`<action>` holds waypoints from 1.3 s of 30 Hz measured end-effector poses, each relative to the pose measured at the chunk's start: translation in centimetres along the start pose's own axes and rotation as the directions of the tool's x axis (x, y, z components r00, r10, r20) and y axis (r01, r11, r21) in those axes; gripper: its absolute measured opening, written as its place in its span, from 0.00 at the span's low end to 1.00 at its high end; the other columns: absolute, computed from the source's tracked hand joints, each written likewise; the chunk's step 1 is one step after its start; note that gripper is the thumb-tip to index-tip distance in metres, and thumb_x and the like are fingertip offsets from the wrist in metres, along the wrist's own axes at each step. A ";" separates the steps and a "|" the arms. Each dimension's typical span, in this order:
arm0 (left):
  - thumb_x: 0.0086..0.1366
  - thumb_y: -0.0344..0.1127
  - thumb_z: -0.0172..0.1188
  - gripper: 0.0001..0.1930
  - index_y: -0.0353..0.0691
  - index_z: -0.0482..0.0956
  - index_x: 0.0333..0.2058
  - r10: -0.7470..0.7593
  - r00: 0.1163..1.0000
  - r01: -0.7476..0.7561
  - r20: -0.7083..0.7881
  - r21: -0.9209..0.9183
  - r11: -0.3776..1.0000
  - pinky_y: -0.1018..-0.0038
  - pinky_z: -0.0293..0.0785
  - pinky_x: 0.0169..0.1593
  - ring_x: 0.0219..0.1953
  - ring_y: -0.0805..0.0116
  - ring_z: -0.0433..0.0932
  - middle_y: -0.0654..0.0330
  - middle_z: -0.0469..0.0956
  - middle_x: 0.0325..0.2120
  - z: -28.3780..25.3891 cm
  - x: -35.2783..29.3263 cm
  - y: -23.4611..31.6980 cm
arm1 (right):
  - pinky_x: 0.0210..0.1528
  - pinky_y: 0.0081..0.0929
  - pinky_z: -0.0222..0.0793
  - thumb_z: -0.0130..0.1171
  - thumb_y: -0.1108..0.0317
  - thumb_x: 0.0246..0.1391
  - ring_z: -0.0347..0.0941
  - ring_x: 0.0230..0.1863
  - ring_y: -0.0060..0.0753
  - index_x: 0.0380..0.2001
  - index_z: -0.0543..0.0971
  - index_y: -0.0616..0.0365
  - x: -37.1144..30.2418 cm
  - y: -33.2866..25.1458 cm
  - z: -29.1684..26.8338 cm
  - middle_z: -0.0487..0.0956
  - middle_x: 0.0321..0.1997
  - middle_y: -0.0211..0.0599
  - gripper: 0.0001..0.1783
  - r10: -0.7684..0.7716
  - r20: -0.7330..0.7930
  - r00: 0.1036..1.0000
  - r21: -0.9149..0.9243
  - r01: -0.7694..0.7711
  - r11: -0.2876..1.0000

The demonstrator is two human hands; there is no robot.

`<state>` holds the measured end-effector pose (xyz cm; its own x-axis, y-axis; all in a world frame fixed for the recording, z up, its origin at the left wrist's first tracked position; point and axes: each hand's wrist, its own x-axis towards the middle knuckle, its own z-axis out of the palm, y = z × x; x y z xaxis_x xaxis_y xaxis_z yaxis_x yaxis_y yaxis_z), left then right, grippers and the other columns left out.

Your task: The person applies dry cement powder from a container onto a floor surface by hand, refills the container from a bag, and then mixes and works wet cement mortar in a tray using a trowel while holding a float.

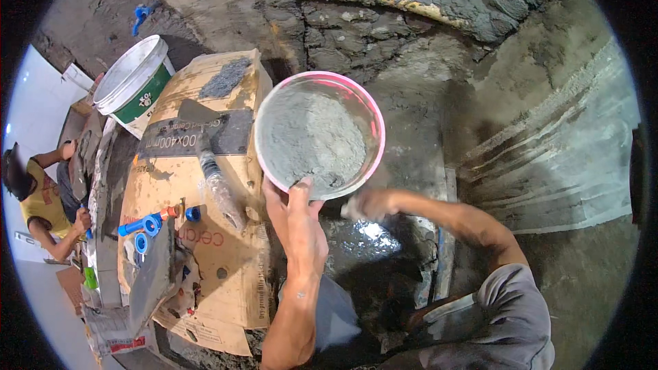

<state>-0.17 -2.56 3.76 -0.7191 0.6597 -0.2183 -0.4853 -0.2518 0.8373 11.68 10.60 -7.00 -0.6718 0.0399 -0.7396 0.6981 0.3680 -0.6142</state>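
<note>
Hands [298, 226], two; pink-rimmed bowl [373, 127], one

Pale lettering and numerals stand on the dark band [232, 138] of the carton [168, 195], partly hidden by a trowel [197, 112]; the same carton has small dark print below the band's left end, large red letters lower down and a line of dark print along its right side. White characters mark the bucket's green band [146, 98]. The sack [113, 329] carries a red printed patch, and the co-worker's yellow shirt [45, 207] shows blurred reddish print.
</note>
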 end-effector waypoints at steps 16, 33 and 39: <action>0.58 0.30 0.52 0.33 0.43 0.52 0.63 0.243 0.947 -0.261 -0.211 -0.058 0.964 0.51 0.64 0.55 0.58 0.55 0.62 0.56 0.58 0.59 -2.7 0.4 1.7 | 0.12 0.15 0.54 0.48 0.55 0.64 0.55 0.14 0.15 0.32 0.70 0.57 0.1 -7.3 -27.8 0.64 0.19 0.23 0.16 -0.100 -0.794 0.600 0.420 0.660 0.623; 0.60 0.36 0.52 0.26 0.43 0.61 0.58 0.167 0.985 -0.173 -0.047 -0.242 0.955 0.59 0.71 0.48 0.53 0.59 0.68 0.57 0.65 0.52 -3.9 2.7 -0.2 | 0.29 0.23 0.69 0.48 0.70 0.53 0.70 0.37 0.27 0.57 0.69 0.58 5.2 12.6 11.3 0.75 0.50 0.37 0.25 -0.196 0.234 0.952 0.487 0.060 0.871; 0.60 0.35 0.52 0.25 0.38 0.63 0.56 0.163 0.986 -0.166 -0.033 -0.206 0.964 0.63 0.73 0.45 0.49 0.63 0.71 0.56 0.69 0.49 -2.8 2.6 0.5 | 0.46 0.40 0.73 0.52 0.63 0.52 0.68 0.54 0.36 0.61 0.63 0.59 9.7 14.2 21.8 0.65 0.62 0.42 0.32 -0.415 0.568 0.711 -0.039 0.527 0.849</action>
<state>-3.71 -2.97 2.21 -0.8045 0.5862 -0.0951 -0.4508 -0.4985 0.7404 20.49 -4.07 -28.90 -0.6269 -0.6517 -0.4269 0.2289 0.3697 -0.9005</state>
